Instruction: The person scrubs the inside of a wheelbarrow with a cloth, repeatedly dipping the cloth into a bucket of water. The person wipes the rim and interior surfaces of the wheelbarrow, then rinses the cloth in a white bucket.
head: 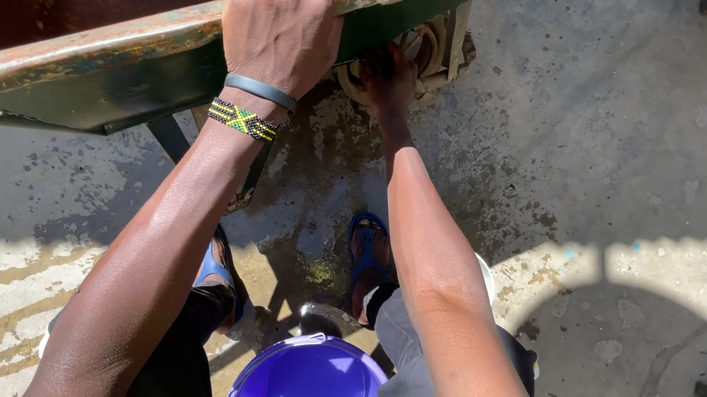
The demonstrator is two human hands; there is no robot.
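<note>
Left hand grips the rusty green metal wheelbarrow rim (long axis 8-to-2 o'clock); right hand presses a wadded beige rag beneath, at 3 o'clock.

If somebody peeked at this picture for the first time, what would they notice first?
Probably the left hand at the top, gripping the rusty, green-painted metal rim of a big tub. Right beside it, the right hand presses a wadded tan rag against the tub's outside. At the bottom sits a shiny round purple plastic bucket.

I see a stained, wet concrete floor carrying the rusty wheelbarrow, with a purple bucket below it.
</note>
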